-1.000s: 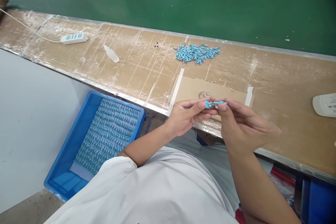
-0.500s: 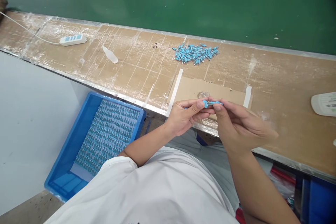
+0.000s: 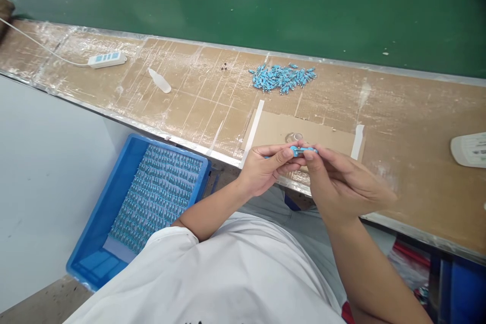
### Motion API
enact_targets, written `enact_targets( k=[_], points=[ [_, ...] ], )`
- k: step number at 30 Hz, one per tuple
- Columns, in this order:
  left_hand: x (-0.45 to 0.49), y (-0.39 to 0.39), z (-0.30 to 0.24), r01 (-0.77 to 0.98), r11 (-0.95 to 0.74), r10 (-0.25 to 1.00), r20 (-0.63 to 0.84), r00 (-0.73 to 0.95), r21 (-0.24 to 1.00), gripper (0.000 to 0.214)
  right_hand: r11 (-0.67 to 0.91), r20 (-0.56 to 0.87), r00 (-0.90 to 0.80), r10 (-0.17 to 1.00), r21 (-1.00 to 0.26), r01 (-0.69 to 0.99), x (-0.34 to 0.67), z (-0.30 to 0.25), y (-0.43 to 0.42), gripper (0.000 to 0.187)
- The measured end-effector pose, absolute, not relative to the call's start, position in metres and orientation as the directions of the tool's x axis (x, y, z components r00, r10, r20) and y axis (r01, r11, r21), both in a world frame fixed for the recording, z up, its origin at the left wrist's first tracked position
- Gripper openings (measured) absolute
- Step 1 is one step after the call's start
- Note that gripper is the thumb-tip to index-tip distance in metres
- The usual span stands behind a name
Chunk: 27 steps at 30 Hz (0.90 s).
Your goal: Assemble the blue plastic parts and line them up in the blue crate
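Between both hands, above the near edge of the bench, is a small blue part with a shiny metal middle [image 3: 299, 152]. My left hand [image 3: 260, 171] is closed, its thumb and fingers pinching the left blue end. The right blue end sits in the pinch of my right hand [image 3: 339, 187], thumb nearest me. Whether this is one part or two joined cannot be made out, as fingertips cover much of it. A bit of blue also shows by my left fingers. Just beyond the hands, a small clear round dish [image 3: 293, 137] rests on a cardboard sheet [image 3: 322, 129].
A pile of small blue parts [image 3: 281, 78] lies farther back on the bench. To its left are a white bottle [image 3: 159, 81] and a power strip [image 3: 107, 59]. A blue bin [image 3: 91, 223] with rows of blue parts stands below left. Behind runs a green surface [image 3: 304, 15].
My right hand has shifted slightly left, toward my left hand, with the blue part's right end. Both hands keep their pinch.
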<state>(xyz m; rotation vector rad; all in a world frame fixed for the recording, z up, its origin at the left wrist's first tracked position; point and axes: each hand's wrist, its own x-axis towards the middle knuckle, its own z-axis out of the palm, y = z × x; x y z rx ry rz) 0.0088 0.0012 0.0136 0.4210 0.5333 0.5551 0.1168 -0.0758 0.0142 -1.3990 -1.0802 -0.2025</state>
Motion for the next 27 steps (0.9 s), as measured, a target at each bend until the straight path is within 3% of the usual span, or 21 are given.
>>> enact_targets(
  k=[8,15,21,27],
  points=[
    [0.008,0.004,0.015,-0.344,0.731,0.614,-0.350,0.707,0.589,0.042,0.211,0.716,0.449,0.534,-0.628,0.749,0.123,0.028,-0.079,0.047],
    [0.008,0.004,0.016,-0.276,0.687,0.598,-0.308,0.740,0.672,0.042,0.183,0.691,0.464,0.554,-0.644,0.743,0.132,0.030,-0.082,0.033],
    [0.008,-0.003,0.019,-0.315,0.706,0.595,-0.289,0.750,0.634,0.039,0.275,0.686,0.486,0.542,-0.691,0.669,0.135,0.018,-0.081,0.027],
    [0.013,-0.010,0.022,-0.345,0.725,0.604,-0.310,0.735,0.596,0.044,0.309,0.712,0.518,0.474,-0.686,0.659,0.133,0.011,-0.082,0.034]
  ],
)
